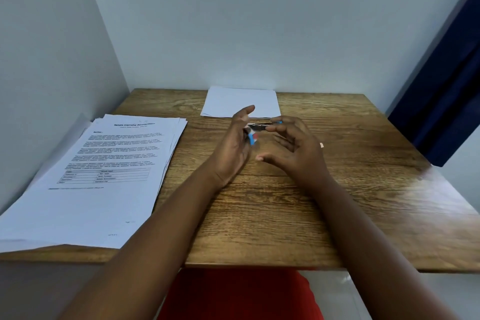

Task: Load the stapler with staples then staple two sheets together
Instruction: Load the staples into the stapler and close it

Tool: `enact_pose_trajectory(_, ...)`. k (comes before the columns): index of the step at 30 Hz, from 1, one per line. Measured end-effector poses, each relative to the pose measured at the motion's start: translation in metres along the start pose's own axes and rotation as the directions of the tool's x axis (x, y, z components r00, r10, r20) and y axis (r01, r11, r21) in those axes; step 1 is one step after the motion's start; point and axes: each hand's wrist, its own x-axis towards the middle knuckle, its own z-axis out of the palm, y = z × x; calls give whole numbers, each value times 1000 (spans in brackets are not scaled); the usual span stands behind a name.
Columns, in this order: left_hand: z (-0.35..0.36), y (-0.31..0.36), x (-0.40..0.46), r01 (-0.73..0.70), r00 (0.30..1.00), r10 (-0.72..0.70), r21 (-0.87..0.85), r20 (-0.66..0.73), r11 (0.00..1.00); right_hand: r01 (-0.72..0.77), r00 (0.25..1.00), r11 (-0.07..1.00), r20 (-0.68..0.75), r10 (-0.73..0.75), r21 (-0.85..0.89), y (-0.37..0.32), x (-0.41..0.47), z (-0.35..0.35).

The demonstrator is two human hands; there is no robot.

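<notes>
Stapler [262,127]: pinched by right hand [293,148]; left hand [233,143] grips a small blue box [252,137], probably staples. Loading seemingly underway. Printed sheets [104,163]: unstapled.

Hands: two, a left hand [233,145] and a right hand [293,148], both raised over the middle of the table.
Staplers: one small blue stapler [259,128], held between the two hands, partly hidden and blurred.
Stacks of paper: two, a printed stack [104,169] on the left and a blank stack [241,101] at the far edge.
Tables: one wooden table [337,189].
Curtains: one dark blue curtain [446,86], at right.
</notes>
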Motion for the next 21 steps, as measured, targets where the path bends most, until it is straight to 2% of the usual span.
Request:
enact_pose_trajectory(3, -3, -8, 2, -80, 997, 78, 148, 18, 986, -39, 997, 999, -65, 41, 36, 2, 0, -2)
enact_pose_trajectory(6, -5, -4, 0, -123, 992, 125, 381, 19, 916, -76, 989, 989, -119, 91, 126, 3, 1, -7)
enact_pose_trajectory(8, -10, -4, 2, -145, 987, 161, 476, 6, 867, -87, 985, 983, -135, 109, 159, 3, 2, -9)
enact_pose_trajectory(12, -19, -7, 9, -162, 973, 228, 578, -43, 800, -87, 983, 978, -143, 115, 192, 2, 2, -9)
enact_pose_trajectory(14, -21, -8, 9, -189, 965, 259, 577, -41, 794, -94, 985, 977, -125, 120, 193, 4, 2, -9)
enact_pose_trajectory(18, -14, -9, 4, -234, 963, 262, 669, 61, 705, -116, 987, 980, -90, 132, 163, 3, 0, -6)
enact_pose_trajectory(21, -10, -10, 3, -258, 962, 242, 701, 125, 665, -125, 984, 965, -97, 151, 230, 0, 0, -9)
